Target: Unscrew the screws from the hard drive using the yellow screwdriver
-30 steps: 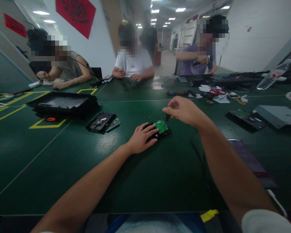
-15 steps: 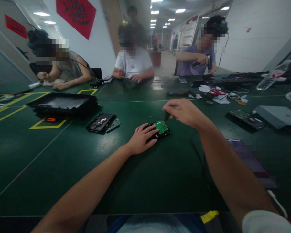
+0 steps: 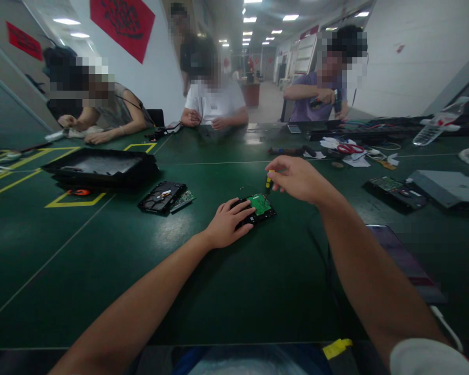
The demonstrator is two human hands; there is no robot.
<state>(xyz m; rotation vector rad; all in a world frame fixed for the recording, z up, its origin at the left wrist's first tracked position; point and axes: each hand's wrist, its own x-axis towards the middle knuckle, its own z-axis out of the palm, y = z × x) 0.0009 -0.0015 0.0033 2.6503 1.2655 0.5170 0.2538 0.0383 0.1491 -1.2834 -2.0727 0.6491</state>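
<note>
A small hard drive (image 3: pixel 262 209) with a green circuit board on top lies on the dark green table (image 3: pixel 101 271). My left hand (image 3: pixel 229 224) rests on its near left side, fingers stretched flat over it. My right hand (image 3: pixel 297 179) hovers just above the drive's far edge, its fingers pinched round a small yellow-and-black screwdriver (image 3: pixel 269 183) that points down at the board.
Another opened hard drive (image 3: pixel 163 196) and a black tray (image 3: pixel 99 167) lie to the left. More drives (image 3: pixel 394 190), a grey box (image 3: pixel 449 185), red scissors (image 3: pixel 349 148) and a phone (image 3: pixel 404 260) sit to the right. Three people work at the far side.
My right hand has turned slightly, so the screwdriver's yellow handle now shows. My left hand has stayed put. A person in the background has walked to the left.
</note>
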